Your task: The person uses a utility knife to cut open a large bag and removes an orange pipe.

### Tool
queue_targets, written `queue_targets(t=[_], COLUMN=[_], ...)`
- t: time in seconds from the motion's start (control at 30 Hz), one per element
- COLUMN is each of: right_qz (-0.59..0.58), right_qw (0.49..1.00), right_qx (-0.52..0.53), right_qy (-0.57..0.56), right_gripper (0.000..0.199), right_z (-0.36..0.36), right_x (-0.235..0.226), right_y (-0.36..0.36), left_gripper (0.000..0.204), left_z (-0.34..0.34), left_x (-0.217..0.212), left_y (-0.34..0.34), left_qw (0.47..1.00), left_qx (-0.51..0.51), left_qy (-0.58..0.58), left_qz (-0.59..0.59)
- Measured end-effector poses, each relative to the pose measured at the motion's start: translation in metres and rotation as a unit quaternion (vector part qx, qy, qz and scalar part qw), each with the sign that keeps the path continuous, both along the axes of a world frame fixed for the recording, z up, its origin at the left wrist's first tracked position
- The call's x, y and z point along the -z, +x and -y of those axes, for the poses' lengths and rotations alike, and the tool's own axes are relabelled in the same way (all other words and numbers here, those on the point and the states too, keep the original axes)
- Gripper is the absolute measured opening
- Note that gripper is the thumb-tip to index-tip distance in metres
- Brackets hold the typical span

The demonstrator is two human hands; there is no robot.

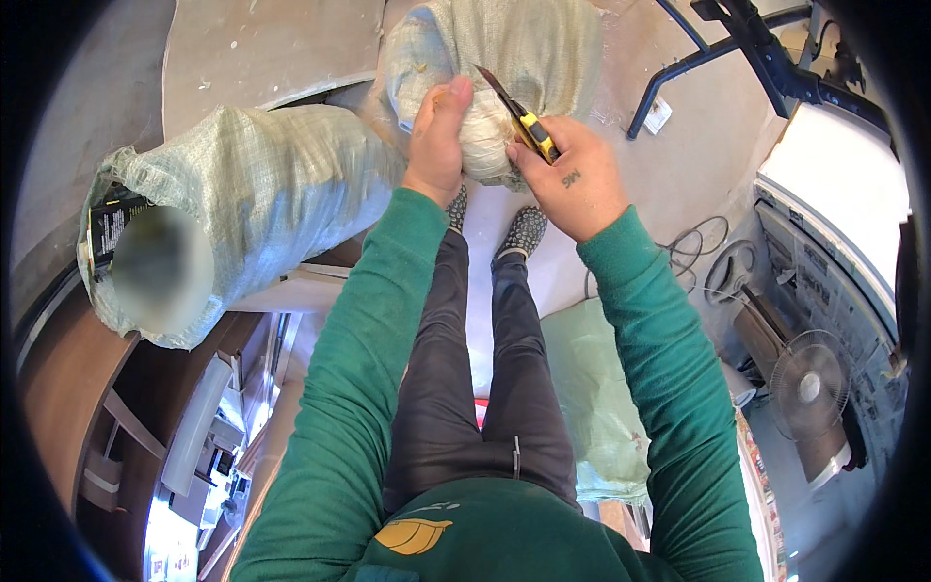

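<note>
My right hand (572, 175) is closed round a yellow and black utility knife (535, 134). Its dark blade is out and points up and to the left. A stuffed, pale woven sack (524, 48) stands in front of me, its whitish gathered end (485, 136) facing me between my hands. At the left side of that end, my left hand (438, 141) grips the sack with the thumb up; its other fingers are mostly hidden. The blade is above the sack, and I cannot tell whether it touches it.
A second filled woven sack (281, 184) lies at the left, a black box (116, 228) showing in its mouth. A greenish sack (596, 388) is by my right leg. Right are a black metal frame (679, 63), a cable (693, 242) and a fan (808, 386); brown shelving (73, 398) stands lower left.
</note>
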State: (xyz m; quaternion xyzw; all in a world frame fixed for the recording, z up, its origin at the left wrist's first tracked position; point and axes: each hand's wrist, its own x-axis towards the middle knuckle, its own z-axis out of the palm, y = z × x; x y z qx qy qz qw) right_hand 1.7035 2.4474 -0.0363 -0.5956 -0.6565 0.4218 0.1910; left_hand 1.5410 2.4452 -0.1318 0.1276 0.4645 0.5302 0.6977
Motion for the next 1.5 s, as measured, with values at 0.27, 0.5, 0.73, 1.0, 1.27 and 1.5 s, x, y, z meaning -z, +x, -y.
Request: queue_targets(t=[0.27, 0.5, 0.73, 1.0, 1.27, 1.5], right_qz=[0.019, -0.053, -0.226, -0.153, 0.008, 0.082], right_qw=[0.994, 0.993, 0.928, 0.960, 0.989, 0.994], right_qx=[-0.038, 0.106, 0.245, 0.132, -0.021, -0.024], right_qy=[0.105, 0.020, -0.167, -0.192, -0.146, -0.074], right_gripper=[0.013, 0.013, 0.013, 0.022, 0.033, 0.026], right_z=[-0.004, 0.006, 0.006, 0.001, -0.022, -0.019], right_x=[0.006, 0.011, 0.015, 0.016, 0.011, 0.011], right_y=[0.001, -0.009, -0.014, 0.001, 0.000, -0.013], left_gripper=[0.040, 0.042, 0.041, 0.039, 0.040, 0.042], left_z=[0.000, 0.007, 0.011, 0.022, 0.021, 0.024], left_x=[-0.012, 0.001, -0.002, 0.005, 0.009, 0.009], left_y=[0.009, 0.008, 0.010, 0.002, 0.003, 0.009], left_qw=[0.998, 0.996, 0.990, 0.999, 0.997, 0.988], left_qx=[-0.002, -0.038, -0.060, -0.041, -0.039, -0.042], left_qy=[-0.021, -0.038, -0.049, -0.032, -0.019, -0.040], left_qz=[0.059, 0.077, 0.114, 0.008, -0.070, -0.146])
